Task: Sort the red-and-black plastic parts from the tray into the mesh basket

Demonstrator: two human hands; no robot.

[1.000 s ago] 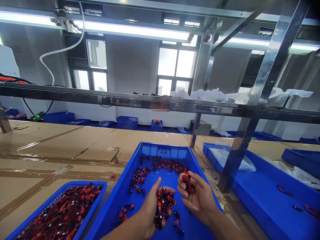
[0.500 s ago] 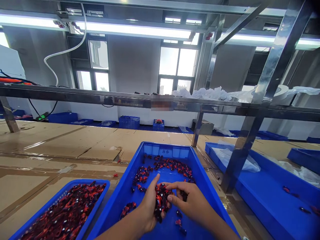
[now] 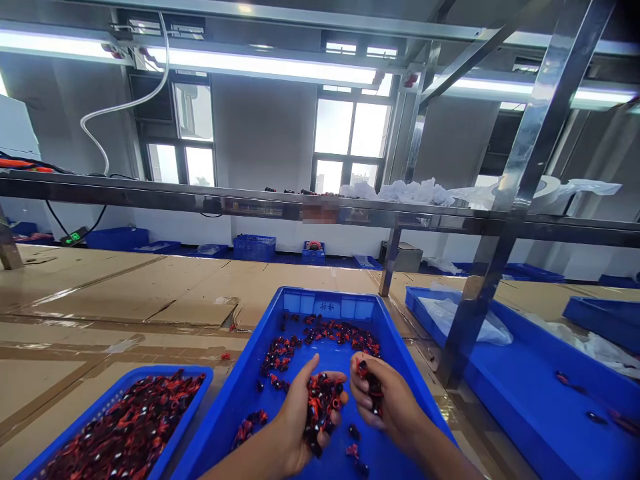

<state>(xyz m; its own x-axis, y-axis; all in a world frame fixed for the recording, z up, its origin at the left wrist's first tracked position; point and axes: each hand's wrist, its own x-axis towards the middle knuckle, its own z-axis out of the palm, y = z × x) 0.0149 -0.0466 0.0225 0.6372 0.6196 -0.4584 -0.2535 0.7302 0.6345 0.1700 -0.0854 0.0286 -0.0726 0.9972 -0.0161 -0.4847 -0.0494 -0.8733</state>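
Observation:
My left hand (image 3: 296,417) is cupped, palm up, round a heap of small glossy red-and-black parts (image 3: 323,405). Just to its right, my right hand (image 3: 395,400) curls its fingers round a smaller bunch of the same pieces (image 3: 374,390); a gap separates the two hands. Both are above a deep blue tray (image 3: 350,307), where loose red-and-black parts (image 3: 345,331) lie in an arc at the far end and in small clusters on the left. A few more pieces (image 3: 353,451) rest on the tray floor below my hands. The exact kind of part is too small to tell.
At the left stands a blue basket (image 3: 186,427) full of similar parts. Another blue tray (image 3: 520,393), with a few parts and a plastic bag (image 3: 490,327), is on the right, behind a metal post (image 3: 470,320). Cardboard (image 3: 180,293) covers the table. A metal shelf rail (image 3: 200,200) crosses ahead.
My right hand has moved away from the heap in my left hand, to the right, and its fingers now curl round several parts. My left hand stays cupped. The view has shifted slightly.

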